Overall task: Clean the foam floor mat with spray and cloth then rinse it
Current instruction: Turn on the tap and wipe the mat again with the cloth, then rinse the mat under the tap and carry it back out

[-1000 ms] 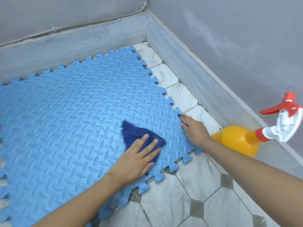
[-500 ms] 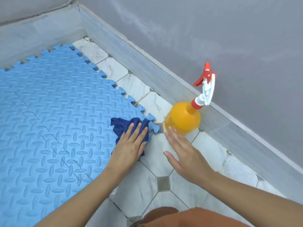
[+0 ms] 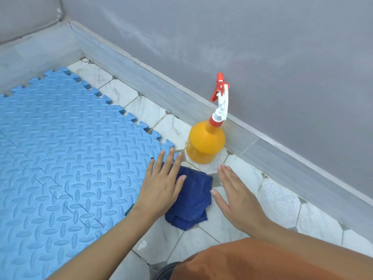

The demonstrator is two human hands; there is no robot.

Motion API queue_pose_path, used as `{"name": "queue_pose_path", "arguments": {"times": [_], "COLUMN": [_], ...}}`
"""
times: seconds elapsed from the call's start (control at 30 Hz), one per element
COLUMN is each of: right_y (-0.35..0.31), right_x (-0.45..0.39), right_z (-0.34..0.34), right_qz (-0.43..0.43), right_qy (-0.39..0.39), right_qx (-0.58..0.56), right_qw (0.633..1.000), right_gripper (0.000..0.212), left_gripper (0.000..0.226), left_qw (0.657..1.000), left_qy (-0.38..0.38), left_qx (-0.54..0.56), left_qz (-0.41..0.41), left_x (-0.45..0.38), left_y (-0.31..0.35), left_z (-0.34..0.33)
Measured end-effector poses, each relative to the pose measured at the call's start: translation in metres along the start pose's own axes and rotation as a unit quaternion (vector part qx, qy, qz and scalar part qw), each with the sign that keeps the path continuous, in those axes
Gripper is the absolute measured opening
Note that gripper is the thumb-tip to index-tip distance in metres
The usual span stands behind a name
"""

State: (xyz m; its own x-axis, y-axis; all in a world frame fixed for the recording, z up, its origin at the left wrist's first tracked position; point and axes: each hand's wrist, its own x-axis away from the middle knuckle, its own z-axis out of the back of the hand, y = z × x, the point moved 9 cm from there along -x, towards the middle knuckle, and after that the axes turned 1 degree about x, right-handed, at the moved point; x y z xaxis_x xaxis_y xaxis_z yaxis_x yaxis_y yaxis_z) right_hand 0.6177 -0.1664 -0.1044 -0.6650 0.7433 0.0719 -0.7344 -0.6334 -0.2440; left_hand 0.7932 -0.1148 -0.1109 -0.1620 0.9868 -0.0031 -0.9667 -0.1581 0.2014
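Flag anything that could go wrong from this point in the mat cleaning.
The blue cloth lies mostly off the foam mat on the tiled floor, so it may pick up floor dirt. The right hand is open close to the upright spray bottle; a careless reach could tip it.

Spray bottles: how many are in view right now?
1. The orange spray bottle stands upright on the tiled floor by the wall's skirting, just beyond the blue cloth. None other shows; off-frame ones are possible.

Left hand [image 3: 161, 184] flat, fingers spread; right hand [image 3: 236, 194] open, seemingly hovering.
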Motion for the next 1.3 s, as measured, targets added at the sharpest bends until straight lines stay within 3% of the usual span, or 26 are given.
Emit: {"name": "queue_pose_path", "arguments": {"times": [0.17,0.3,0.53,0.7,0.9,1.17,1.3], "right_y": [-0.054,-0.114,-0.247,-0.311,-0.338,-0.298,-0.293], "right_x": [-0.032,-0.09,-0.21,-0.275,-0.321,-0.358,-0.363], "right_z": [-0.004,-0.012,-0.04,-0.074,-0.097,-0.117,-0.114], "right_qz": [0.082,0.164,0.244,0.236,0.197,0.021,0.009], "right_qy": [0.002,0.006,0.003,-0.042,-0.063,-0.075,-0.052], "right_qx": [-0.017,-0.019,0.005,0.006,0.021,0.011,0.014], "right_qw": [0.996,0.986,0.97,0.971,0.978,0.997,0.999], "right_gripper": [0.071,0.071,0.074,0.075,0.077,0.114,0.117], "left_gripper": [0.06,0.062,0.066,0.068,0.064,0.07,0.075], "left_qw": [0.998,0.985,0.927,0.895,0.856,0.768,0.705], "left_qy": [0.04,0.096,0.155,0.134,0.103,0.06,0.116], "left_qx": [-0.008,-0.016,-0.044,-0.089,-0.098,-0.013,0.078], "left_qz": [0.048,0.142,0.34,0.415,0.496,0.637,0.696], "left_x": [0.006,0.031,0.138,0.215,0.262,0.314,0.328], "left_y": [-0.041,-0.11,-0.261,-0.339,-0.406,-0.446,-0.452], "left_z": [0.028,0.069,0.134,0.142,0.112,0.042,0.03]}}
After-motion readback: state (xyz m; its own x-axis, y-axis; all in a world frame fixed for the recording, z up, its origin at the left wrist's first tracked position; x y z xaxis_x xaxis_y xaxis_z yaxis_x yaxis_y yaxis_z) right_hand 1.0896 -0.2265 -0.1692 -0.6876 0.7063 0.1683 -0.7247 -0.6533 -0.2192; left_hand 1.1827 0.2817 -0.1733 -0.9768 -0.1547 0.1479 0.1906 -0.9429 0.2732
